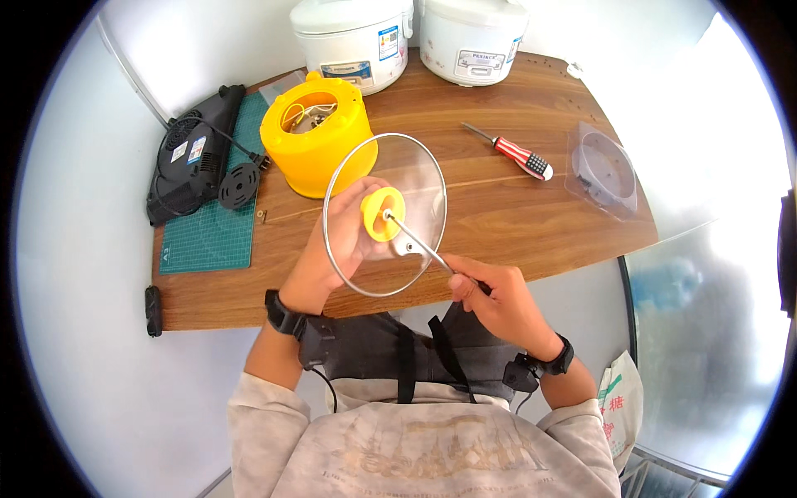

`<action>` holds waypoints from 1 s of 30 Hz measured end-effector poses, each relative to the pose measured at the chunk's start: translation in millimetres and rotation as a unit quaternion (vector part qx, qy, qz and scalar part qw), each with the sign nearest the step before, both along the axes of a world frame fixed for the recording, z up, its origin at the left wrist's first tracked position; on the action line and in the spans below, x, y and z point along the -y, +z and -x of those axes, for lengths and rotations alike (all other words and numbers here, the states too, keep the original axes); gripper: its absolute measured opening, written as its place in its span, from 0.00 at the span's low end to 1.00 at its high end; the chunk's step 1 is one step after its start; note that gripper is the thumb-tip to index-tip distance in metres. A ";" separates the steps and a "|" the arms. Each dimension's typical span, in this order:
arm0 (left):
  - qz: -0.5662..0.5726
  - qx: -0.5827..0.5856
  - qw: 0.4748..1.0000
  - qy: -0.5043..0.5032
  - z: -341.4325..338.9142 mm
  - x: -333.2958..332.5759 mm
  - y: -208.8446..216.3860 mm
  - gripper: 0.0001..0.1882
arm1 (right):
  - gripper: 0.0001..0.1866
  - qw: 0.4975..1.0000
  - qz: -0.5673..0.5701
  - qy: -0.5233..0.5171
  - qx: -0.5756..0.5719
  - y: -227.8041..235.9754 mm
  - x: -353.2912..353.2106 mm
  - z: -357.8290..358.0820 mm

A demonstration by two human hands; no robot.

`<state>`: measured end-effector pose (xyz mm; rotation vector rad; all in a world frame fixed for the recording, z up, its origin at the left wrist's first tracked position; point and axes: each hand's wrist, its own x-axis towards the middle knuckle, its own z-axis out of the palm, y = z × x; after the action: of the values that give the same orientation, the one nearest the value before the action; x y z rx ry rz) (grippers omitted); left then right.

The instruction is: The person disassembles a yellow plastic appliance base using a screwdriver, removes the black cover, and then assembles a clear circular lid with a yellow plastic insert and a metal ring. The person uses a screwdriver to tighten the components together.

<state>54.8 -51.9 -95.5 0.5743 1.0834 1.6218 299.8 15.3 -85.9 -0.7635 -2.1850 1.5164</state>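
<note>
A round glass lid [424, 176] with a metal rim is held up, tilted, over the table's near side. My left hand [347, 226] is behind the glass, closed around the lid's yellow knob [391, 231]. In my right hand [496, 300] is a screwdriver [422, 246], its dark handle mostly hidden by the fingers. The shaft's tip meets the screw at the centre of the knob. Just beyond the lid, on the left, stands a yellow appliance housing [320, 162], its round opening showing wires and metal parts.
Another screwdriver [521, 158], red, white and black, lies right of the lid. A clear plastic tray [604, 170] with small dark pieces is farther right. Two white rice cookers [357, 50] stand at the back. A black appliance [195, 153] with a cord rests by a green cutting mat [207, 245].
</note>
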 end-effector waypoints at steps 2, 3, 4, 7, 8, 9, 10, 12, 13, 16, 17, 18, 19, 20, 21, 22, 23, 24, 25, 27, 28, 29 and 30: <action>-0.002 -0.064 0.998 -0.018 8.9 -13.3 -7.1 0.13 | 0.18 0.998 -0.057 -0.014 0.025 4.4 -5.7 0.6; -0.022 0.025 0.998 -0.058 17.2 -17.5 -12.5 0.14 | 0.17 0.996 -0.087 -0.031 0.017 5.0 -8.0 -1.7; -0.040 0.115 0.988 -0.096 25.7 -19.3 -18.4 0.16 | 0.17 0.992 -0.115 -0.045 0.010 3.9 -9.8 -4.3; -0.014 -0.023 0.999 -0.046 14.8 -25.3 -23.1 0.18 | 0.15 0.977 -0.199 -0.075 0.015 5.2 -17.0 -9.3; -0.014 -0.054 0.996 -0.065 17.9 -28.2 -29.5 0.17 | 0.15 0.971 -0.226 -0.081 0.020 7.2 -19.1 -10.4; 0.020 -0.013 0.995 -0.097 17.7 -33.2 -25.7 0.14 | 0.14 0.966 -0.237 -0.086 0.053 9.7 -20.9 -12.6; 0.056 0.028 0.990 -0.127 15.7 -39.2 -17.7 0.12 | 0.13 0.961 -0.247 -0.092 0.088 12.3 -22.2 -15.5; 0.095 0.045 0.987 -0.118 4.0 -39.3 -14.8 0.11 | 0.13 0.942 -0.304 -0.088 0.115 12.2 -27.0 -18.4; 0.059 0.046 0.985 -0.153 7.1 -37.3 -22.2 0.11 | 0.12 0.928 -0.350 -0.078 0.106 11.1 -31.7 -18.0; 0.059 0.052 0.981 -0.179 10.9 -35.5 -34.6 0.14 | 0.13 0.884 -0.452 -0.070 0.091 11.8 -37.9 -12.0; 0.070 0.044 0.981 -0.177 10.3 -34.9 -35.8 0.14 | 0.14 0.870 -0.480 -0.070 0.088 12.2 -39.2 -9.8; 0.060 0.047 0.978 -0.196 13.1 -34.1 -35.8 0.15 | 0.14 0.862 -0.494 -0.071 0.085 11.8 -39.9 -7.8; 0.021 -0.013 0.981 -0.195 15.0 -32.7 -40.9 0.16 | 0.14 0.855 -0.507 -0.072 0.082 11.2 -40.5 -6.7; -0.017 -0.073 0.978 -0.193 16.5 -31.3 -50.0 0.17 | 0.15 0.847 -0.521 -0.073 0.078 10.8 -41.0 -4.8; -0.004 0.001 0.979 -0.206 17.2 -29.3 -46.1 0.19 | 0.15 0.847 -0.521 -0.071 0.081 11.4 -41.2 -2.9; 0.013 0.074 0.974 -0.213 18.0 -26.6 -42.3 0.22 | 0.15 0.847 -0.521 -0.069 0.083 13.7 -41.1 -0.8; 0.010 0.070 0.974 -0.215 19.1 -26.6 -44.6 0.23 | 0.15 0.846 -0.521 -0.067 0.086 14.3 -41.5 0.7; 0.006 0.066 0.974 -0.216 20.4 -27.0 -47.1 0.23 | 0.15 0.846 -0.522 -0.064 0.087 13.4 -42.3 1.6; 0.002 0.062 0.974 -0.218 21.2 -27.2 -48.4 0.24 | 0.15 0.846 -0.523 -0.060 0.088 11.9 -43.2 2.0; 0.013 0.065 0.973 -0.219 21.4 -26.1 -48.5 0.22 | 0.15 0.849 -0.517 -0.050 0.093 10.2 -43.2 2.3; 0.018 0.067 0.973 -0.219 21.3 -25.6 -48.7 0.21 | 0.15 0.853 -0.510 -0.043 0.097 9.6 -41.9 2.1; 0.014 0.075 0.970 -0.229 22.2 -25.7 -48.8 0.20 | 0.15 0.857 -0.503 -0.036 0.101 9.1 -40.9 2.2; 0.012 0.084 0.967 -0.239 23.7 -26.8 -48.7 0.19 | 0.15 0.855 -0.507 -0.034 0.100 9.0 -41.2 2.6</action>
<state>31.1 -25.1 -144.3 0.6154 0.7648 1.2091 297.2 56.5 -77.0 -0.5967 -2.5925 0.0910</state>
